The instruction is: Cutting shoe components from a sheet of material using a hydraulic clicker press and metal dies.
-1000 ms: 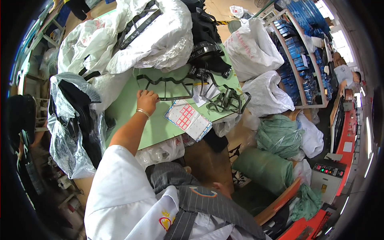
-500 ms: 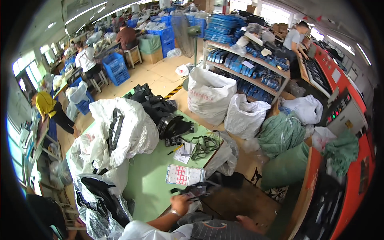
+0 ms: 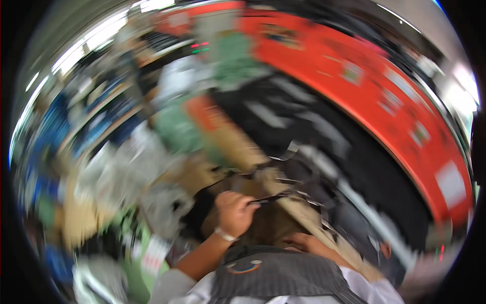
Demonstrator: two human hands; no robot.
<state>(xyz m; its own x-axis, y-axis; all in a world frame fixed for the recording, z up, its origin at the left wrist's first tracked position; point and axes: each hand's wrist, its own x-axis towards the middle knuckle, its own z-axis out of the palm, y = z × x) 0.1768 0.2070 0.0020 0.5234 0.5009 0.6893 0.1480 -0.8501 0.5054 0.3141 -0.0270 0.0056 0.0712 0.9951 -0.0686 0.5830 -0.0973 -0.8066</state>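
My left hand (image 3: 235, 214), with a light band at its wrist, is closed on a thin dark strap (image 3: 271, 198) in front of my body. The strap stretches to the right from the fingers, over the wooden edge of a long machine bed. Close to my striped dark apron (image 3: 276, 268), my right hand (image 3: 306, 243) is low and bent inward. Its fingers are smeared by motion, and I cannot see anything in them. The whole picture is blurred, so the far end of the strap is unclear.
A long red machine (image 3: 349, 76) runs along the right, with dark pieces (image 3: 324, 131) on its bed. White sacks (image 3: 121, 169) and a green bundle (image 3: 177, 126) stand at the left, near shelves of blue items (image 3: 101, 121). The green table (image 3: 136, 276) is at lower left.
My view has swung right, from the green table to the red machine. My left hand has come away from the table with the dark strap. More of my right hand shows.
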